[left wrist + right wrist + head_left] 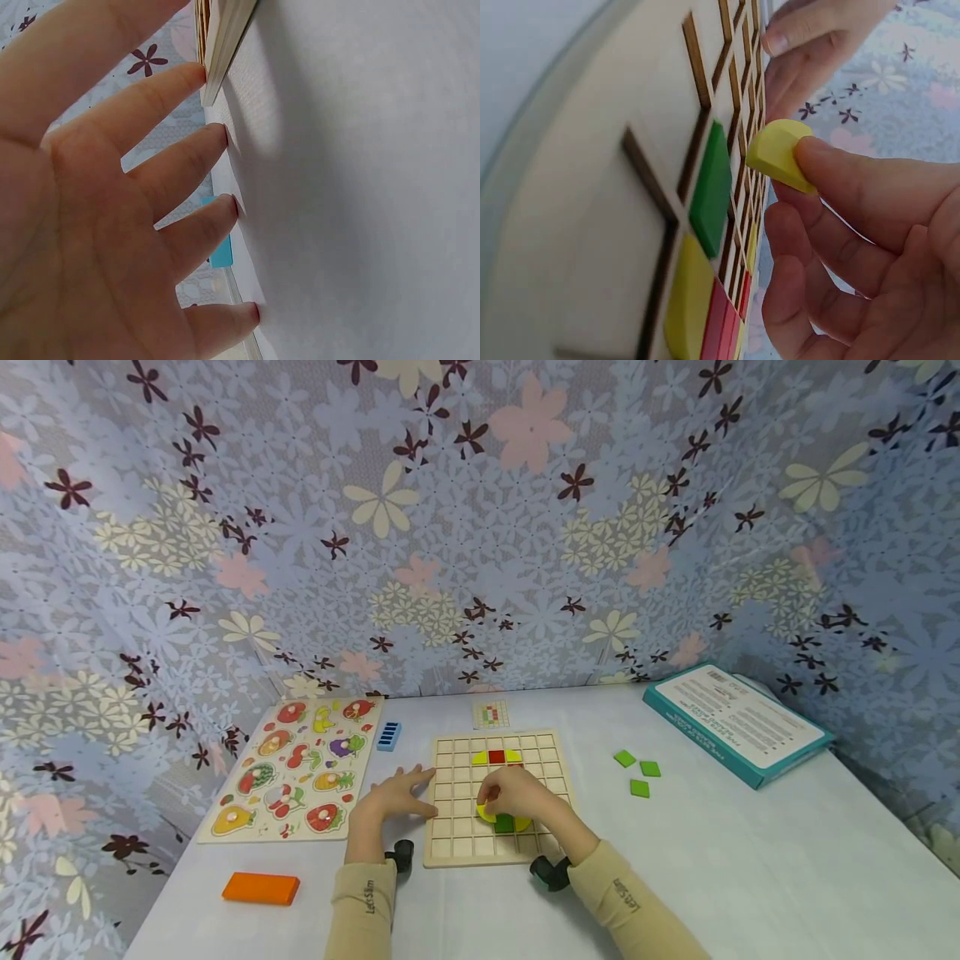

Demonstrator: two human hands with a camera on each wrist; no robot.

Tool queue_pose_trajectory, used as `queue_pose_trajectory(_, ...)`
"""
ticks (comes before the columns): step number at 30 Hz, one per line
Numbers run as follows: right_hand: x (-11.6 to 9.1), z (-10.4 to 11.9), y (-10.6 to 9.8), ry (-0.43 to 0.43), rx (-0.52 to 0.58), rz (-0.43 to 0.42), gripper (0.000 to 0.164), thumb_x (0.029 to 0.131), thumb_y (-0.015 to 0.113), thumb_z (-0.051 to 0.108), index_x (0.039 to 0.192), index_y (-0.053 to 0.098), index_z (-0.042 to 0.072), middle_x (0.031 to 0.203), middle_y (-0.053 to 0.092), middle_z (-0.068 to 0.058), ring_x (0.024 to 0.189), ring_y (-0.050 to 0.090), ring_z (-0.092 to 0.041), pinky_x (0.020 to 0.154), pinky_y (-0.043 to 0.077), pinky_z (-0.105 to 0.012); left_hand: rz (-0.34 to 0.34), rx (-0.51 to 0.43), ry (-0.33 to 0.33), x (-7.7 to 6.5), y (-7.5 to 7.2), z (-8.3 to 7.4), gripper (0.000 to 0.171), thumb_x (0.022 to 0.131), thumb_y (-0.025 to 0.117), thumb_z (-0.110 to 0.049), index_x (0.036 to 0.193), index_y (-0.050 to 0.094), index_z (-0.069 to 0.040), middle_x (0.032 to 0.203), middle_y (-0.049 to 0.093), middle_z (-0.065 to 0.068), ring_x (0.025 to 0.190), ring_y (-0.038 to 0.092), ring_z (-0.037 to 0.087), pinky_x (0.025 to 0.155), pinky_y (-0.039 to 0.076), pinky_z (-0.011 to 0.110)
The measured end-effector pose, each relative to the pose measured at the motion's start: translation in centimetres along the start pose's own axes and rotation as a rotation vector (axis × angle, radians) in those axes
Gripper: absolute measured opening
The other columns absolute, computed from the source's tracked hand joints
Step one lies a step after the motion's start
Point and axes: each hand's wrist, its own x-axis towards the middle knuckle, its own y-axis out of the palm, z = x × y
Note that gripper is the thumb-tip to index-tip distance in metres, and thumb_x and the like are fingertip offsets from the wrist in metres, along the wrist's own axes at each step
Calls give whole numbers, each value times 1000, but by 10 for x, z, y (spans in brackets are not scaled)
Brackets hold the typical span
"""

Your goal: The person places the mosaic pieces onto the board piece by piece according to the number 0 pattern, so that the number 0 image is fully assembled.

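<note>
A wooden grid board (pixel 453 843) lies on the table, partly covered by my right hand (pixel 517 793). Thumb and fingers of that hand pinch a yellow piece with a rounded edge (pixel 780 154), held just over the grid. Beside it a green square tile (pixel 712 191) sits in a cell, with another yellow piece (pixel 686 300) and red pieces (pixel 718 322) further along. A red tile (pixel 497 757) between yellow pieces lies in an upper row. My left hand (pixel 397 797) has its fingers spread, touching the board's left edge.
Three green tiles (pixel 639 788) lie right of the board, before a teal box (pixel 738 722). A small pattern card (pixel 491 715) lies behind it. Leftward are a fruit puzzle board (pixel 251 810), a small blue item (pixel 388 736) and an orange block (pixel 261 889).
</note>
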Motion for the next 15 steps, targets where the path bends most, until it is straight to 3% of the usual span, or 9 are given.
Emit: queue_pose_trajectory(15,2,6,10,69,-78,20,10,74,73,2,69,67,9,66,59,5,64,51,-11,59,46,-25,0,-1,-5,0,0,0,73,76,72,-30,141,41,-15,150,27,13,139,11,40,105,1,68)
